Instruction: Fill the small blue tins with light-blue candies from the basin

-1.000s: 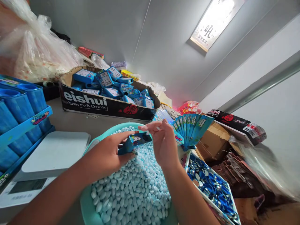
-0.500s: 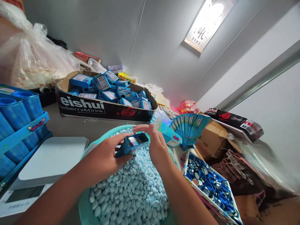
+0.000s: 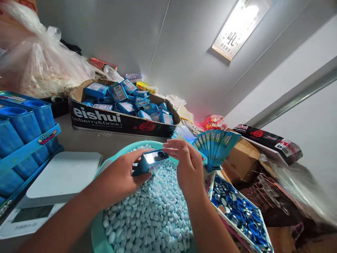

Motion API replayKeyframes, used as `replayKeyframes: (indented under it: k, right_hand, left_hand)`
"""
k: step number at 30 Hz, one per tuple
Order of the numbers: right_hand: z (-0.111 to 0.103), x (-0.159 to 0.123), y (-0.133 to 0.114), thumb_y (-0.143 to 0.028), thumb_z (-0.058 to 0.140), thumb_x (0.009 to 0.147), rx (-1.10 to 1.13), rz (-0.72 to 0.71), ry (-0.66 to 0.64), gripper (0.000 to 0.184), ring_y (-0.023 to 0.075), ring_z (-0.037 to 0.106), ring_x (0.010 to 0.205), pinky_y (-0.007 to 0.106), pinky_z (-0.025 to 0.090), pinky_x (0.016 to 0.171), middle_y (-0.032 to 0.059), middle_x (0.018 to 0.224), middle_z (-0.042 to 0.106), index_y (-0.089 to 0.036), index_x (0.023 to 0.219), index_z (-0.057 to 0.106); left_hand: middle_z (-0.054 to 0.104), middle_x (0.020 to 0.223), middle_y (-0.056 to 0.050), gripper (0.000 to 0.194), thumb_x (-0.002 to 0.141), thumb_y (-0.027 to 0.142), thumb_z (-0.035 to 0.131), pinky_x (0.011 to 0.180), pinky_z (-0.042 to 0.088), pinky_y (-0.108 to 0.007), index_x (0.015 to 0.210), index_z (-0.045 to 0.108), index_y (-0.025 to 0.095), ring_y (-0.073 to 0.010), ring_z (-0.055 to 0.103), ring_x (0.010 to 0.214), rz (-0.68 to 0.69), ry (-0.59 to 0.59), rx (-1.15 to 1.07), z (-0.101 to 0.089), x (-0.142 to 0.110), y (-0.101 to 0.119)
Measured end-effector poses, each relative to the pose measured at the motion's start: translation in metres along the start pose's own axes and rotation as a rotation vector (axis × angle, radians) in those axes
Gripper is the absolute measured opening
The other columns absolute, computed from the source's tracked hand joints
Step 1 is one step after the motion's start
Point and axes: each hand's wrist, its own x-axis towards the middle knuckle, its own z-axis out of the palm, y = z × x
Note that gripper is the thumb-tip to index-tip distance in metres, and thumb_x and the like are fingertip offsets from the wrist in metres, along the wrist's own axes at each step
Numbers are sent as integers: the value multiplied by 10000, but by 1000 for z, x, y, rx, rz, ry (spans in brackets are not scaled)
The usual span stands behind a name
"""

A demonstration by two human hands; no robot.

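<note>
My left hand (image 3: 119,177) grips a small blue plastic candy case (image 3: 149,161), held tilted with its open mouth toward the right. It hovers just above a teal basin (image 3: 98,230) heaped with pale blue tablets (image 3: 150,214). My right hand (image 3: 188,168) is at the case's mouth, fingers curled and pinched together; whatever is between them is too small to make out. A fan of blue printed cards (image 3: 217,144) stands just behind my right hand.
A white scale (image 3: 56,182) sits left of the basin. Blue tubes in a display box (image 3: 22,135) stand far left. A black cardboard tray of filled blue cases (image 3: 119,109) lies behind. A box of blue caps (image 3: 240,214) is at right, with cartons and plastic bags around.
My right hand dipped down to the tablets and has come back up to the case's mouth. The left hand holds the case in nearly the same spot.
</note>
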Motion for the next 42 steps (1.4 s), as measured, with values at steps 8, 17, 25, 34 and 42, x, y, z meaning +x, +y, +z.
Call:
replayKeyframes:
  k: [8, 17, 25, 34, 42]
  right_hand:
    - [-19, 19, 23, -491, 478, 1005, -711, 281, -563, 385, 271, 712, 923, 405, 526, 840, 81, 940, 765, -218, 960, 746]
    - [-24, -77, 2, -476, 807, 840, -882, 143, -695, 672, 372, 566, 1256, 546, 423, 1084, 148, 1363, 634, -207, 1418, 594]
    - [-21, -66, 5, -220, 553, 946, -582, -50, -546, 146, 182, 614, 753, 303, 443, 688, 31, 812, 679, -208, 881, 683]
    - [6, 22, -18, -305, 629, 779, 554, 246, -99, 151, 93, 453, 487, 208, 343, 466, -40, 554, 524, -200, 671, 646]
    - [21, 33, 0, -279, 626, 748, 714, 256, -108, 141, 93, 452, 486, 210, 348, 470, -43, 531, 483, -188, 642, 641]
  left_hand:
    - [745, 1248, 8, 557, 835, 397, 741, 899, 608, -323, 1373, 618, 319, -236, 730, 1089, -27, 204, 58, -1, 0, 3]
    - [748, 1196, 59, 476, 847, 384, 711, 876, 581, -308, 1315, 625, 366, -214, 721, 1067, -36, 140, 111, 0, 1, 3]
    - [725, 1283, -2, 572, 822, 322, 695, 986, 546, -347, 1386, 604, 288, -241, 697, 1145, 18, 126, 117, 0, 1, 7]
    - [743, 1150, 5, 477, 780, 287, 741, 870, 563, -315, 1253, 679, 294, -217, 703, 1036, 83, 17, 59, -6, -3, 3]
    - [737, 1187, 14, 501, 813, 257, 721, 959, 558, -325, 1305, 658, 324, -215, 700, 1073, 121, -55, 71, -6, 0, 2]
